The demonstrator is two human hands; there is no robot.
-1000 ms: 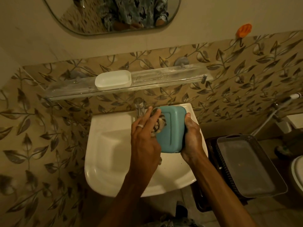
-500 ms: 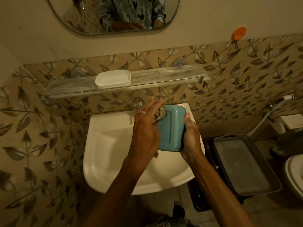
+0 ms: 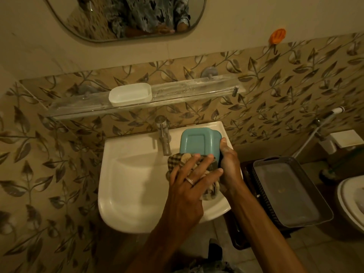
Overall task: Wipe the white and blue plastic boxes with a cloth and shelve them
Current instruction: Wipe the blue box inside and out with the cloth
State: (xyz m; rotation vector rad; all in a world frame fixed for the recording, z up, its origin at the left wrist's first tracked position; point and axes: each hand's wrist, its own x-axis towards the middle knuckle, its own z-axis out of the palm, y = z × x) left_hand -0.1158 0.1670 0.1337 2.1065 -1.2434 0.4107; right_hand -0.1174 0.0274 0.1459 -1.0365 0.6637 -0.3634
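The blue plastic box [image 3: 198,143] is held upside down over the right side of the white sink [image 3: 134,186]. My right hand [image 3: 228,164] grips its right edge, thumb up along the side. My left hand [image 3: 189,180] presses a checked cloth [image 3: 177,161] flat against the box's near end, fingers spread; part of the cloth hangs below the hand. The white plastic box [image 3: 130,94] stands on the glass wall shelf [image 3: 193,89] above the sink, left of the shelf's middle.
A chrome tap [image 3: 163,134] rises just left of the blue box. A grey tray on a dark basket [image 3: 285,192] sits on the floor to the right, beside a toilet [image 3: 352,200]. A mirror [image 3: 128,16] hangs above; a spray hose [image 3: 319,127] is at right.
My left hand with the cloth has slid from the box's far left corner down to its near end. The box's bottom now shows more fully.
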